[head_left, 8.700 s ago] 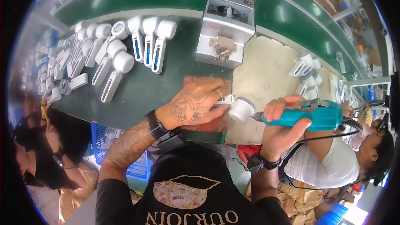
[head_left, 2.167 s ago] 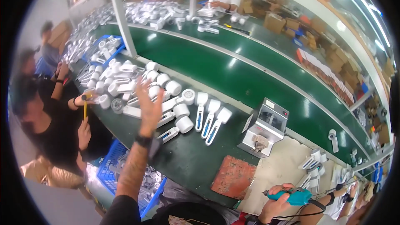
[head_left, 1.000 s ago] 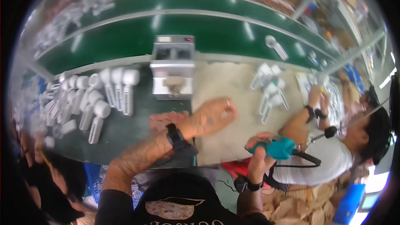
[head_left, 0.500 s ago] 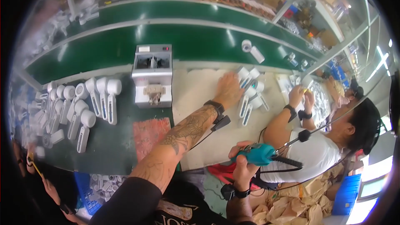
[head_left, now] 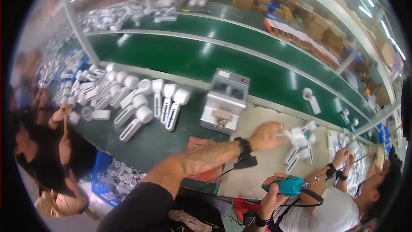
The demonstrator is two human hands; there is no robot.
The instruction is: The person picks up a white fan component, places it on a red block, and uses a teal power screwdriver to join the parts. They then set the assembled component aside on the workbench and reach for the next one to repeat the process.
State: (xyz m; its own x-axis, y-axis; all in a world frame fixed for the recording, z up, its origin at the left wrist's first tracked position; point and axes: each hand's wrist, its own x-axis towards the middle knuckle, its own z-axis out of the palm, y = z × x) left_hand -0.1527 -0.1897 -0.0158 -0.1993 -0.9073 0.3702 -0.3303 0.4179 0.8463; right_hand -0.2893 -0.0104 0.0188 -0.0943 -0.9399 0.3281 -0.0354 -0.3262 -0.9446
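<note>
My left hand [head_left: 267,136] reaches over the beige worktop, its fingers closed at the pale handle of a white round-headed handheld device [head_left: 297,137]. Their outline is slightly blurred. That device lies in a small cluster with other white devices [head_left: 292,160], their long handles pointing toward me. My right hand [head_left: 274,195] is wrapped round a teal power screwdriver [head_left: 289,186], held above the table's front edge. A black coiled cord and a metal hook with a cable hang off the tool's right end. Left of my left hand stands a grey and white bench machine [head_left: 225,103] with an open top.
Many white devices [head_left: 139,107] lie on the dark green table to the left. A blue basket [head_left: 102,176] of small parts stands below. Beyond runs a green conveyor [head_left: 189,58], with one device [head_left: 311,101] on it. Co-workers sit on both sides, the right one [head_left: 330,206] close.
The view has swung left, so everything sits further right in the picture. My left hand has drawn a little leftward from the cluster. The right hand keeps its grip on the screwdriver.
</note>
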